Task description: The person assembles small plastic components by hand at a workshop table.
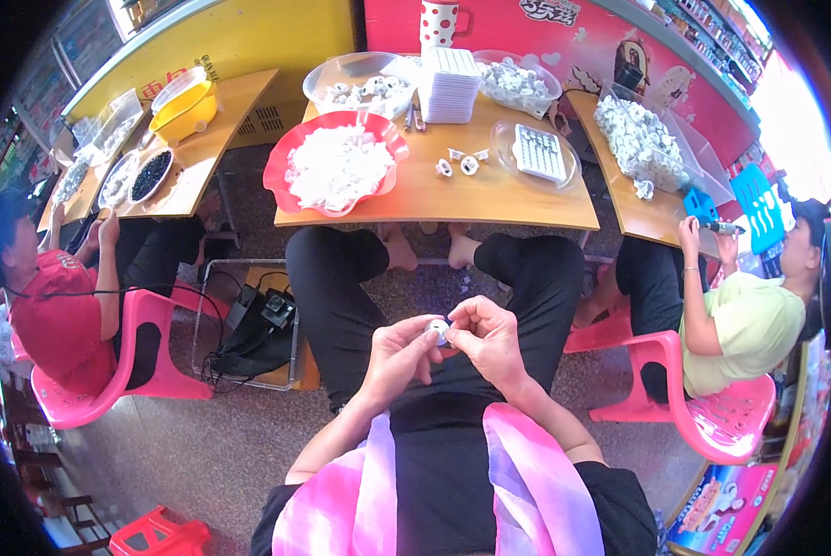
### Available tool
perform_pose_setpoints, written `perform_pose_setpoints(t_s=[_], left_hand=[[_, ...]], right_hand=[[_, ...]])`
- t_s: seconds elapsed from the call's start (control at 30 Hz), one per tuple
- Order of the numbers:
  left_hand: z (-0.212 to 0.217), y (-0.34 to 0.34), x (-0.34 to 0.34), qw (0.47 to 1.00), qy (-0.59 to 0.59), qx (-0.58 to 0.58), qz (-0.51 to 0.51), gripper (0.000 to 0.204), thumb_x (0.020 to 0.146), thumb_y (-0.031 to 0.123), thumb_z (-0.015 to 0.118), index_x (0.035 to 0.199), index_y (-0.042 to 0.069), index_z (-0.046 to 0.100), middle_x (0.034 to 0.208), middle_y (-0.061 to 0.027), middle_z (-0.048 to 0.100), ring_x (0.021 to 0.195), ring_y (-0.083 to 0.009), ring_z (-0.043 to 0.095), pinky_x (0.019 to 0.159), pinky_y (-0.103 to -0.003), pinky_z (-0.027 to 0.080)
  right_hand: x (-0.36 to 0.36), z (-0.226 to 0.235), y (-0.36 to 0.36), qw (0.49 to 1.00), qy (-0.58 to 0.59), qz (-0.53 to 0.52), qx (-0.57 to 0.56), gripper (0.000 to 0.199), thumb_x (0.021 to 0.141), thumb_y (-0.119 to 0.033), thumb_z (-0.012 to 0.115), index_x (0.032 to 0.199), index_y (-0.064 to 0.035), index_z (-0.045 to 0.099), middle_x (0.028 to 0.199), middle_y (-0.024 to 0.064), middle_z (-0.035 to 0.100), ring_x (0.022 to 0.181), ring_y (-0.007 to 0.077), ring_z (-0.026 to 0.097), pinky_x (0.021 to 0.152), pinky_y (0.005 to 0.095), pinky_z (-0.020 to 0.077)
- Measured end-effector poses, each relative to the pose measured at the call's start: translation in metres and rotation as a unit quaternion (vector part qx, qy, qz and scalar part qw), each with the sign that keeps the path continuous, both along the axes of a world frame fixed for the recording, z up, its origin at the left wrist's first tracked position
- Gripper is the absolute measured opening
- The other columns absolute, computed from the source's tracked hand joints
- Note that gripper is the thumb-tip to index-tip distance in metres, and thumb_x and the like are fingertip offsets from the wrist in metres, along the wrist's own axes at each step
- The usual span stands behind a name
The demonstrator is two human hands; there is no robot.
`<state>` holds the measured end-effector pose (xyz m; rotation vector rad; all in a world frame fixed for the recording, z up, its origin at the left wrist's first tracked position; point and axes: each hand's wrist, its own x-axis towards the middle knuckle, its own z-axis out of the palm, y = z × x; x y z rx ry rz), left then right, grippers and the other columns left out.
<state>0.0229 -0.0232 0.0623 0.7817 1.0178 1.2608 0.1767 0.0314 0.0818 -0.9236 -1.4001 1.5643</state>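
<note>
Above my lap, my left hand (399,360) pinches a small round white plastic part (439,331) between thumb and fingers. The thumb and fingertips of my right hand (490,345) close on the same part from the other side. Its face has a small dark mark, too small to make out. In front of me on the wooden table (425,206) are a red scalloped bowl (278,165) heaped with white plastic pieces, several loose white parts with dark centres (469,165), and a white gridded tray (538,153) on a clear round lid (578,171).
At the table's back stand a clear bowl (314,88), a stack of white trays (450,88), another bowl of parts (517,82) and a dotted mug (439,23). A person in red (63,315) sits left; one in yellow (744,320) sits right, holding a tool.
</note>
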Motion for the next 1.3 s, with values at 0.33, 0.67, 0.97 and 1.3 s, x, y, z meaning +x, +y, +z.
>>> perform_pose_setpoints(t_s=[0.33,0.67,0.97,1.3], left_hand=[[0.007,0.0,-0.008,0.998,0.012,-0.004,-0.053,0.027,0.094,0.01,0.055,0.119,0.002,0.061,0.071,-0.0064,0.064,0.048,-0.0079,0.057,0.041,-0.018,0.043],[0.015,-0.004,-0.006,0.995,0.052,-0.032,-0.078,0.03,0.094,0.01,0.054,0.124,0.006,0.059,0.072,-0.0043,0.063,0.051,-0.0078,0.059,0.045,-0.018,0.044],[0.013,-0.002,-0.004,0.996,0.043,-0.03,-0.07,0.029,0.093,0.006,0.053,0.121,0.003,0.061,0.072,-0.0078,0.065,0.052,-0.0113,0.062,0.046,-0.021,0.047],[0.009,0.0,-0.005,0.998,0.01,-0.03,-0.049,0.028,0.094,0.009,0.053,0.12,0.001,0.06,0.073,-0.0068,0.064,0.053,-0.0108,0.061,0.047,-0.02,0.047]], right_hand=[[0.002,0.011,-0.001,0.999,-0.007,0.039,0.017,0.011,0.08,0.008,0.063,0.089,0.0014,0.061,0.076,0.0013,0.06,0.068,0.0051,0.058,0.06,0.0204,0.0524],[0.009,0.002,0.001,0.998,-0.023,0.045,0.041,0.007,0.081,0.004,0.065,0.075,0.0005,0.065,0.072,0.0009,0.062,0.066,0.0039,0.057,0.058,0.0206,0.0495],[0.007,0.002,0.005,0.998,-0.033,0.05,0.036,0.014,0.079,0.004,0.066,0.066,-0.0008,0.06,0.066,-0.0007,0.06,0.062,0.0028,0.055,0.054,0.0195,0.0453],[0.006,0.009,0.001,0.999,0.002,0.05,-0.012,0.006,0.081,0.004,0.064,0.084,0.0001,0.066,0.074,0.0009,0.062,0.068,0.0049,0.058,0.057,0.0196,0.0469]])
